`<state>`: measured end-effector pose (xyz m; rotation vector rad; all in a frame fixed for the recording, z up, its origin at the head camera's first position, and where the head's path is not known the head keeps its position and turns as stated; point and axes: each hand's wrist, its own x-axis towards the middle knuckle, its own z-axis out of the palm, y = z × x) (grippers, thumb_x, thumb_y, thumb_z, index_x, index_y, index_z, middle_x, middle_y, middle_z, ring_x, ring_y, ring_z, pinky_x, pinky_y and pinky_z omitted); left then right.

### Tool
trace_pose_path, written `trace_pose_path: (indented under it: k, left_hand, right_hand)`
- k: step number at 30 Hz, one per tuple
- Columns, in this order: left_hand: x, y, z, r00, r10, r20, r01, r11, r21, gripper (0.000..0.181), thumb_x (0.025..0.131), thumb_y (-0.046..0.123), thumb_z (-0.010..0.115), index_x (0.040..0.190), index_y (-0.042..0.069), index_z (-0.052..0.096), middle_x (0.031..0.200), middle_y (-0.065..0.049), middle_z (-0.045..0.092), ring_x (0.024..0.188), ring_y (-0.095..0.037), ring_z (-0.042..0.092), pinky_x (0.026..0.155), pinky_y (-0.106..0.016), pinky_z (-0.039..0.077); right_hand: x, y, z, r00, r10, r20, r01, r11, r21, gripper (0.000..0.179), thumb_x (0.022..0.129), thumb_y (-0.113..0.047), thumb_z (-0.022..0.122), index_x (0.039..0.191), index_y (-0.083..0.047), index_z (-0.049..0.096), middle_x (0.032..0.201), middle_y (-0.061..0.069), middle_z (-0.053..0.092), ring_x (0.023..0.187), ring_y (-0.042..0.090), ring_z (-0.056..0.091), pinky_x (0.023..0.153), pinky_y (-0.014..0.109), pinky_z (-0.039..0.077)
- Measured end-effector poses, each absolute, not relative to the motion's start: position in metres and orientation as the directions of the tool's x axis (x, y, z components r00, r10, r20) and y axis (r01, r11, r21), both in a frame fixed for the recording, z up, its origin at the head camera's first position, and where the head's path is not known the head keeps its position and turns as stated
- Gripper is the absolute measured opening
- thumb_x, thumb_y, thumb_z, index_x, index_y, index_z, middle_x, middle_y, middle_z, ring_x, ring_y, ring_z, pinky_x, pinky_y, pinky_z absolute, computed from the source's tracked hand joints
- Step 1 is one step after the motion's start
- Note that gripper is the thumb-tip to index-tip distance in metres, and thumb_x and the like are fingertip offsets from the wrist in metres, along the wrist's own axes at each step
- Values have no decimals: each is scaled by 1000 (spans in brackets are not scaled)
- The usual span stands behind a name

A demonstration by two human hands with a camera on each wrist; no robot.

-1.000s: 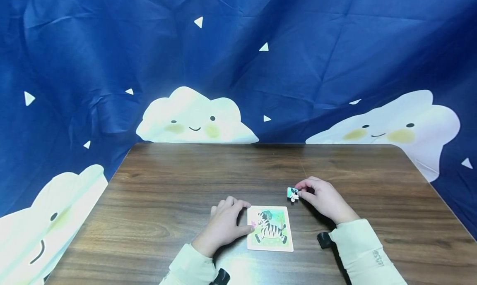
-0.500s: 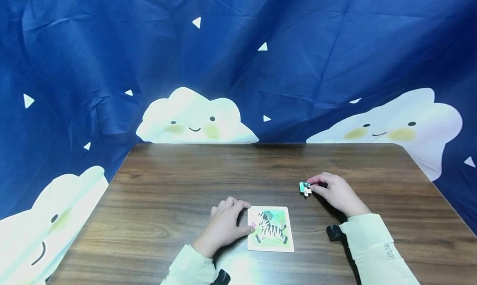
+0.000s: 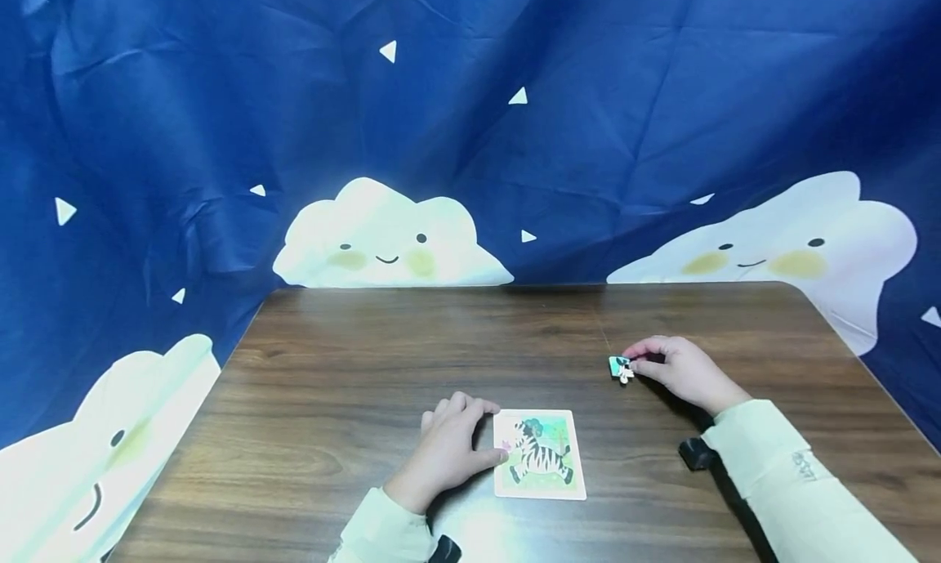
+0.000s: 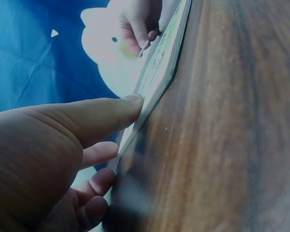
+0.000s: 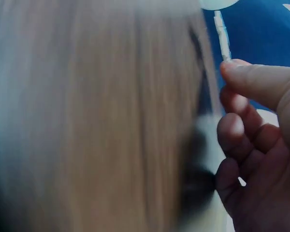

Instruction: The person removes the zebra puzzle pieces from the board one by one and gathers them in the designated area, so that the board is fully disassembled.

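A square zebra puzzle board [image 3: 540,455] with a pale border lies flat on the wooden table. My left hand [image 3: 448,453] rests at its left side: the straight thumb touches the left edge and the index finger reaches the top left corner. In the left wrist view that thumb [image 4: 104,116] presses on the board's rim. Up and to the right of the board, my right hand [image 3: 684,371] pinches a small turquoise, black and white puzzle piece [image 3: 621,368] between thumb and fingertips. The right wrist view shows this piece [image 5: 222,36] edge-on, above the table surface.
The brown wooden table [image 3: 353,350] spreads around both hands. Behind it hangs a blue cloth [image 3: 441,97] printed with smiling clouds and white triangles. A black wrist strap part [image 3: 697,454] shows below the right sleeve.
My right hand has moved to the right and slightly away from me with the puzzle piece, farther from the board. My left hand and the board stay in place.
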<state>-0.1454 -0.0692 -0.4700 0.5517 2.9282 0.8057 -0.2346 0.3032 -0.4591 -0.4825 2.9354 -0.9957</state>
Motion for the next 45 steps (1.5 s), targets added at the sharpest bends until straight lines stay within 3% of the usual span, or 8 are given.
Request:
trace_pose_path:
  k: [9, 18, 34, 45]
  left_hand:
    - [-145, -70, -467, -934, 357, 18, 316, 800, 511, 57, 79, 44, 81, 127, 21, 64, 107, 3, 55, 93, -17, 46, 79, -39, 31]
    - [-145, -69, -466, -933, 361, 17, 317, 796, 515, 56, 79, 44, 81, 127, 21, 64, 106, 3, 54, 93, -16, 45, 78, -39, 30]
    - [-145, -69, -468, -932, 362, 35, 327, 793, 513, 57, 78, 45, 82, 127, 21, 65, 105, 3, 54, 93, -16, 45, 78, -38, 30]
    - [-144, -68, -467, -934, 356, 25, 318, 800, 509, 57, 78, 45, 81, 127, 22, 64, 105, 4, 54, 92, -16, 45, 77, -38, 29]
  right_hand:
    - [-248, 326, -458, -959, -277, 61, -260, 772, -579, 11, 92, -15, 73, 101, -11, 77, 99, 4, 74, 97, 19, 61, 85, 38, 46]
    - [-256, 334, -458, -963, -266, 36, -240, 795, -558, 13, 92, -14, 72, 102, -9, 77, 104, 11, 73, 104, 28, 62, 90, 48, 44]
    - [-257, 333, -457, -966, -257, 4, -216, 803, -555, 22, 93, -14, 70, 111, -3, 75, 112, 18, 72, 110, 37, 62, 92, 54, 45]
    - [-240, 324, -452, -977, -197, 79, -204, 772, -601, 21, 97, -15, 63, 114, -7, 72, 104, 7, 73, 94, 22, 59, 84, 36, 44]
